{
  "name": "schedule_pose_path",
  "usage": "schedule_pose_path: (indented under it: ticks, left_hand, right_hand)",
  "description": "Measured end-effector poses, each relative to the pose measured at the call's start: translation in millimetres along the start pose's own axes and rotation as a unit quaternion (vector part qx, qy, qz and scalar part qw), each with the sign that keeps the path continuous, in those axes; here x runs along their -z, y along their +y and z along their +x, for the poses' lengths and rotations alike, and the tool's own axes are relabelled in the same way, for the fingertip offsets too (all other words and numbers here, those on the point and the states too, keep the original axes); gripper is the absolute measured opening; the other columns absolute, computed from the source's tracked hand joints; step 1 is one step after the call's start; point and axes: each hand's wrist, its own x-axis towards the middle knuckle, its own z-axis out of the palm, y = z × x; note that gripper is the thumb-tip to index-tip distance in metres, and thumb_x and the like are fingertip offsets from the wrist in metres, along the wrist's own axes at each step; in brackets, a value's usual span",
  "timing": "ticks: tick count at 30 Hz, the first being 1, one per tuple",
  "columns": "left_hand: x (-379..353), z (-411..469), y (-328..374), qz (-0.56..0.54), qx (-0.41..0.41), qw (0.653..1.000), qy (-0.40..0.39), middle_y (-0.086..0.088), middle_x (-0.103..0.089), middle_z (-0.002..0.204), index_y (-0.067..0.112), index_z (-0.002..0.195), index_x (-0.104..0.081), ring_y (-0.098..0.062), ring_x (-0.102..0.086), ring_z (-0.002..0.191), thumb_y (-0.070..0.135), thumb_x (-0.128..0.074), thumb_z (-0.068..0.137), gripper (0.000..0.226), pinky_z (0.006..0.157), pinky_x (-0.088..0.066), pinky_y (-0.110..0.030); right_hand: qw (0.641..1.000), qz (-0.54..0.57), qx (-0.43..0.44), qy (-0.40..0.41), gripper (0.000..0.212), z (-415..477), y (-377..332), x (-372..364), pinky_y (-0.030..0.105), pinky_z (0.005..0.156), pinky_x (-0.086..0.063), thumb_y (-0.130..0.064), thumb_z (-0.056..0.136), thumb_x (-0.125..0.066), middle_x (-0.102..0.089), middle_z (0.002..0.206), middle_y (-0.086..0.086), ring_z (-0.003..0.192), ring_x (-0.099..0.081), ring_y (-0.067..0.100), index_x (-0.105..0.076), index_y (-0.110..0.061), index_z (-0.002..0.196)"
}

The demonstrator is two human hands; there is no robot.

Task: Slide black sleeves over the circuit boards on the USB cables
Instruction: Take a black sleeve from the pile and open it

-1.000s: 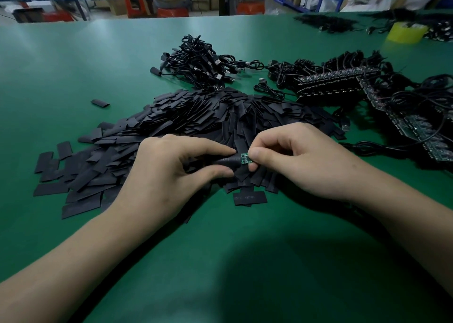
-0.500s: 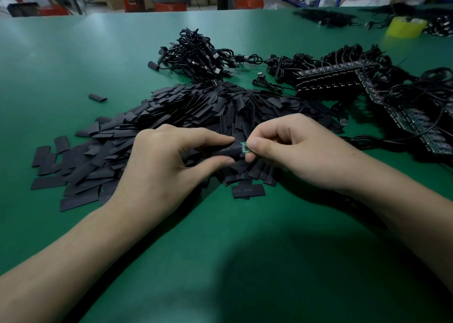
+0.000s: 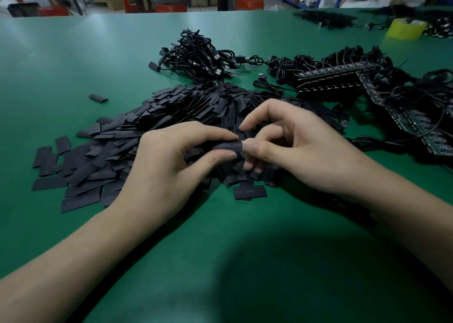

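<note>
Left hand (image 3: 171, 168) pinches one black sleeve (image 3: 228, 147); right hand (image 3: 304, 151) grips its end with thumb and curled fingers.

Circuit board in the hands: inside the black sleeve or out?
In, as far as visible: no green shows past the sleeve, pinched by the left hand; the right hand thumb covers its end.

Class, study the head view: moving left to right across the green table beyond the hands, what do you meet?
First a lone black sleeve → tangled bundle of USB cables → long circuit-board panel → yellow tape roll. The sleeve pile is omitted; it spans too widely.
</note>
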Motion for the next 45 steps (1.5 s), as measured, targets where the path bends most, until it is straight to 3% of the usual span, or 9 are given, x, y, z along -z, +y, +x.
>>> schedule_pose_path:
  ticks: [5,12,22,26,30,34,39,45]
  left_hand:
    - [2,-1,-1,-0.068,0.062,0.995,0.038,0.020,-0.075,0.099,0.030,0.104,-0.076,0.002,-0.070,0.093,0.029,-0.076,0.085,0.019,0.083,-0.048,-0.012]
    - [1,-2,1,-0.065,0.050,0.996,0.036,0.019,-0.075,0.102,0.026,0.106,-0.077,0.002,-0.069,0.097,0.026,-0.076,0.088,0.018,0.086,-0.048,-0.013]
    - [1,-2,0,-0.030,0.003,0.999,0.031,0.013,-0.075,0.102,0.021,0.107,-0.078,-0.008,-0.070,0.092,0.028,-0.077,0.088,0.020,0.085,-0.053,-0.025]
    - [2,-1,-1,-0.025,-0.016,0.999,0.032,0.008,-0.074,0.100,0.018,0.105,-0.080,-0.007,-0.070,0.093,0.028,-0.079,0.088,0.020,0.085,-0.050,-0.021]
    - [3,0,0,-0.027,-0.015,0.998,0.048,0.004,-0.073,0.097,0.019,0.105,-0.080,-0.008,-0.069,0.092,0.025,-0.080,0.087,0.019,0.085,-0.049,-0.020]
    - [4,-1,0,-0.035,-0.010,0.998,0.059,0.005,-0.073,0.097,0.020,0.105,-0.079,-0.008,-0.068,0.090,0.026,-0.079,0.087,0.019,0.083,-0.048,-0.018]
    - [3,-2,3,-0.044,-0.022,0.998,0.048,0.002,-0.072,0.095,0.019,0.104,-0.078,-0.009,-0.068,0.089,0.026,-0.078,0.087,0.019,0.084,-0.049,-0.021]
    - [4,-2,4,-0.044,-0.047,0.997,0.044,0.004,-0.072,0.096,0.022,0.105,-0.076,-0.007,-0.067,0.089,0.026,-0.076,0.088,0.018,0.082,-0.049,-0.020]
  right_hand:
    - [0.984,-0.114,0.110,0.081,0.010,-2,-7,2,0.036,0.080,-0.059,-0.009,0.091,-0.076,-0.077,0.081,-0.007,0.079,-0.075,0.011,-0.071,-0.017,0.093]
    - [0.968,-0.158,0.150,0.122,0.007,-5,-8,-1,0.019,0.079,-0.055,-0.010,0.088,-0.080,-0.076,0.081,-0.011,0.079,-0.074,0.002,-0.078,-0.016,0.090]
    - [0.962,-0.187,0.155,0.127,0.007,-6,-9,-6,0.017,0.078,-0.055,-0.010,0.087,-0.080,-0.076,0.080,-0.011,0.078,-0.073,-0.001,-0.078,-0.016,0.090]
    - [0.966,-0.171,0.148,0.122,0.007,-7,-9,-9,0.019,0.077,-0.056,-0.009,0.088,-0.080,-0.076,0.081,-0.012,0.079,-0.073,-0.001,-0.077,-0.014,0.091]
    - [0.983,-0.103,0.107,0.112,0.014,-6,-8,-7,0.025,0.083,-0.057,-0.012,0.089,-0.079,-0.078,0.081,-0.008,0.081,-0.075,0.005,-0.070,-0.017,0.098]
    - [0.997,0.071,-0.005,0.020,0.004,-1,-6,2,0.026,0.077,-0.059,-0.009,0.098,-0.065,-0.080,0.085,0.007,0.077,-0.077,0.021,-0.069,-0.008,0.100]
    - [0.988,0.145,-0.047,-0.020,0.013,-1,-4,2,0.025,0.072,-0.057,-0.017,0.094,-0.065,-0.078,0.083,0.015,0.070,-0.074,0.023,-0.072,-0.006,0.097]
    - [0.980,0.187,-0.059,-0.040,0.017,-1,-1,-3,0.023,0.070,-0.056,-0.021,0.089,-0.066,-0.077,0.079,0.013,0.064,-0.070,0.018,-0.072,-0.007,0.096]
